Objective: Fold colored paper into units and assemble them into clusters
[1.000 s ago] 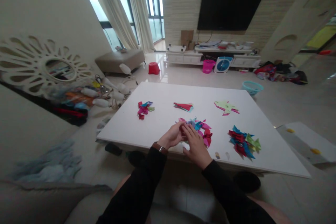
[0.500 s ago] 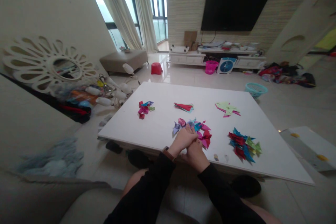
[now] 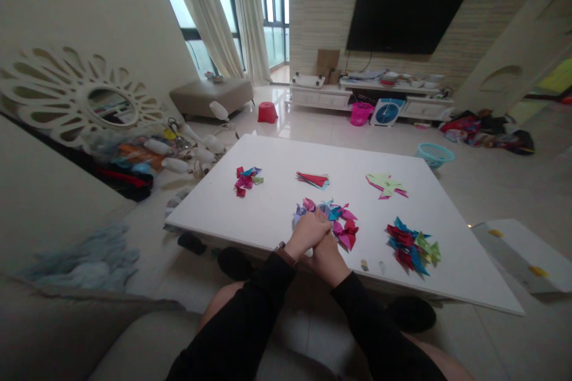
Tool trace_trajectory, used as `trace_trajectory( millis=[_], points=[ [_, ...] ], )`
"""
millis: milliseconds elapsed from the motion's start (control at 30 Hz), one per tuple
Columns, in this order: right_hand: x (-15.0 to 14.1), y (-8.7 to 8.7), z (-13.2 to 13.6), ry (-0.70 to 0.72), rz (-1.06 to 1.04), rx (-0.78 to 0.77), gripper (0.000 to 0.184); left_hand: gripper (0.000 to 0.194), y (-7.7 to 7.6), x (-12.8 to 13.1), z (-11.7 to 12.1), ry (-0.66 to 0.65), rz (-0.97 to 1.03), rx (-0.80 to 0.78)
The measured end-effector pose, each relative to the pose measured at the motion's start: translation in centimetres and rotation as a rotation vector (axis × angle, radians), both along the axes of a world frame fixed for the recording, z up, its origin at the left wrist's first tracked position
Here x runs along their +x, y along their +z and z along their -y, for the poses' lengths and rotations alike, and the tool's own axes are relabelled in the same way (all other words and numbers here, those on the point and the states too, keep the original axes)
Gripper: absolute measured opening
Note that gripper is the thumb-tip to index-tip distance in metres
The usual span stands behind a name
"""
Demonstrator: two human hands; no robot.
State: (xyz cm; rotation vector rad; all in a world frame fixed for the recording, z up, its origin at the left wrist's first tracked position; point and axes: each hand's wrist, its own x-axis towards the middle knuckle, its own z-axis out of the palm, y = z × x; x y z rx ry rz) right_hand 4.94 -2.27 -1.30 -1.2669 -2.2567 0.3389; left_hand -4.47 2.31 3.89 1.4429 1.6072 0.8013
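My left hand [image 3: 307,232], with a brown band at the wrist, is closed and lies over the fingers of my right hand [image 3: 329,257]. Both meet above the front part of the white table [image 3: 268,214]. Whatever their fingers hold, if anything, is hidden between them. Just beyond and to the right of the hands lies a cluster of folded paper cranes [image 3: 347,232] in purple, pink, blue and red. Farther right is a pile of red, blue and green folded paper [image 3: 406,244].
Small folded papers [image 3: 245,183] lie at the table's left, a red folded strip stack [image 3: 314,179] at the middle back, green and pink folded pieces [image 3: 386,184] at the back right. Two small items [image 3: 364,265] sit near the front edge. A teal basket [image 3: 434,155] stands beyond the right corner.
The camera view has shifted slightly. My hands stay together in nearly the same place, with a small change in how the fingers lie. The paper pieces have not moved on the table.
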Motion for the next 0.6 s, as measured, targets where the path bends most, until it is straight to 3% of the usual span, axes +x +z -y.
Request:
trace_trajectory(
  millis=[100, 233, 300, 400, 600],
  points=[
    [0.2, 0.6, 0.0, 0.013, 0.031, -0.063, 0.109, 0.022, -0.2, -0.8, 0.0, -0.07, -0.072, 0.044],
    [0.9, 2.4, 0.1, -0.009, 0.192, -0.231, 0.112, 0.048, -1.4, -2.5, -0.9, -0.159, -0.045, -0.018],
    [1.3, 3.4, 0.4, -0.015, 0.274, -0.297, 0.112, 0.05, -2.3, -3.7, -1.9, -0.113, -0.03, -0.044],
    [1.7, 4.3, 1.2, 0.022, 0.345, -0.338, 0.102, 0.036, -3.4, -6.2, -4.0, 0.013, -0.102, -0.058],
    [2.3, 6.0, 2.4, 0.151, 0.368, -0.389, 0.078, 0.021, -4.5, -12.8, -7.9, 0.183, -0.432, -0.067]
  ],
)
